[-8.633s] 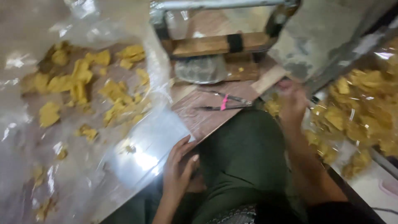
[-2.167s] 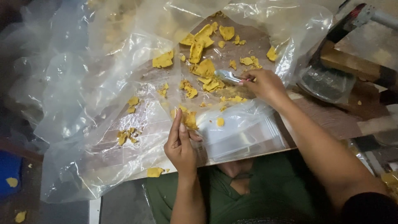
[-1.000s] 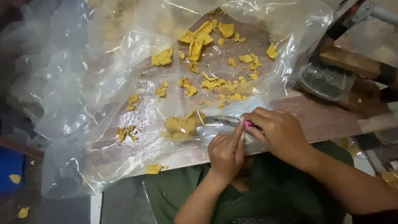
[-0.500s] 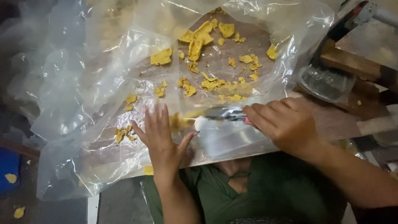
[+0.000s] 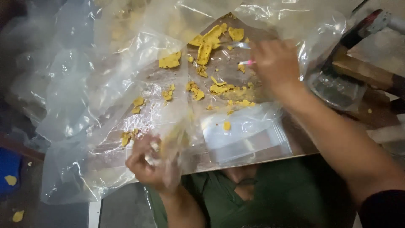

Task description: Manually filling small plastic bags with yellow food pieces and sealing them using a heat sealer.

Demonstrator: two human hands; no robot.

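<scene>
Since half a second ago, my right hand (image 5: pixel 276 63) has left the near edge of the board (image 5: pixel 303 145) and reached out to the far heap of yellow pieces (image 5: pixel 211 40), while my left hand (image 5: pixel 152 162) has closed and dropped to the board's near edge. Right hand: fingers closed on pink-handled tweezers (image 5: pixel 244 62), tips pointing left toward the pieces; motion blur hides whether the tips carry anything. Left hand: curled around a small clear bag (image 5: pixel 173 145) with a yellowish lump showing through it, blurred. Stack of clear bags (image 5: pixel 247 137): flat on the board between my hands, one yellow crumb (image 5: pixel 227 125) on top. More yellow pieces lie scattered over the clear plastic sheet (image 5: pixel 84 105) that covers the board and bunches up at left. Upper right: a wooden block (image 5: pixel 365 69) and a crumpled plastic wrap (image 5: pixel 337 86), well apart from both hands. Lower left: a few yellow scraps (image 5: pixel 10 180) on a blue surface and the floor.
</scene>
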